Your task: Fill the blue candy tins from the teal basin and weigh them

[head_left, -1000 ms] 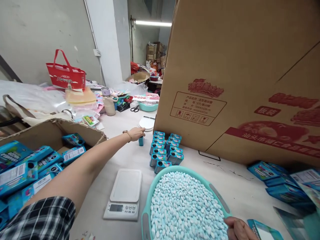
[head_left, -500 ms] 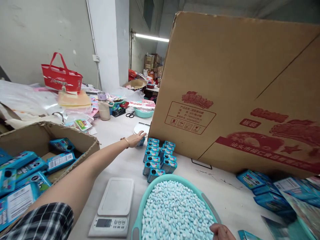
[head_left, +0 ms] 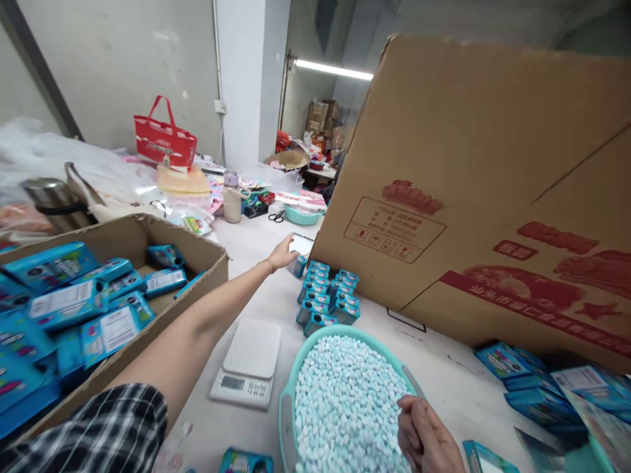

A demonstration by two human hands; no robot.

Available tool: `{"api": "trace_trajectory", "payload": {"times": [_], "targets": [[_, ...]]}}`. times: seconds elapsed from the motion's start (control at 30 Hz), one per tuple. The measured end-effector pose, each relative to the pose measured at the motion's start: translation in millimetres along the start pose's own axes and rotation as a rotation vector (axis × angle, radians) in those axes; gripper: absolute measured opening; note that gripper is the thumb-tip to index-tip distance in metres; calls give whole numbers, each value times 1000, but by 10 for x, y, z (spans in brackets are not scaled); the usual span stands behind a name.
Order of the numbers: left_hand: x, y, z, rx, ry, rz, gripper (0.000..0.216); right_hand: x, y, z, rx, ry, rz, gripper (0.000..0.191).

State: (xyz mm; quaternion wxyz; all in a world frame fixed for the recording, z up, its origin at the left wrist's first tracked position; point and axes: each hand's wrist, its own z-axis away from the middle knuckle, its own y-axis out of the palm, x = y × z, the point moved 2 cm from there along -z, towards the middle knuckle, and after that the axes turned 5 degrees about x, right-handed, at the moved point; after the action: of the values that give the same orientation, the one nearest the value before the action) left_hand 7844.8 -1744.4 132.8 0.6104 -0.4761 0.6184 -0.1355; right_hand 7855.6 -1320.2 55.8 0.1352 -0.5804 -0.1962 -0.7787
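My left hand (head_left: 282, 253) is stretched far forward, its fingers apart, beside a small blue box (head_left: 298, 265) at the far end of the grouped boxes. Whether the thumb still touches that box is hard to see. Several blue boxes (head_left: 320, 297) stand upright in two rows between the hand and a turquoise basin (head_left: 308, 343). Pale blue and white candies (head_left: 352, 394) fill the basin. Over its right side, my right hand (head_left: 426, 437) is closed with curled fingers; what it holds, if anything, is hidden.
A digital scale (head_left: 249, 361) lies left of the basin. An open carton (head_left: 217, 266) of blue boxes stands at the left. A large cardboard box (head_left: 468, 164) walls off the right. Blue boxes (head_left: 537, 394) lie at right, another (head_left: 246, 461) at the front edge.
The view has turned left and shifted. My left hand has lifted off the far box, its fingers spreading. My right hand has come further into view over the basin.
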Motion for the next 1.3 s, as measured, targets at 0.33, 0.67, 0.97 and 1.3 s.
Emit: {"api": "trace_trajectory", "payload": {"times": [0.33, 0.67, 0.97, 1.3], "targets": [[-304, 236, 3178, 304, 9, 327, 76, 67, 22, 202, 27, -49, -57, 25], [-348, 674, 3702, 297, -58, 189, 31, -59, 266, 220, 18, -100, 142, 28], [-227, 254, 3556, 89, -108, 321, 32, -451, 318, 158, 311, -207, 1349, 65], [89, -22, 3087, -43, -124, 213, 29, -294, 228, -44, 142, -28, 906, 37]]}}
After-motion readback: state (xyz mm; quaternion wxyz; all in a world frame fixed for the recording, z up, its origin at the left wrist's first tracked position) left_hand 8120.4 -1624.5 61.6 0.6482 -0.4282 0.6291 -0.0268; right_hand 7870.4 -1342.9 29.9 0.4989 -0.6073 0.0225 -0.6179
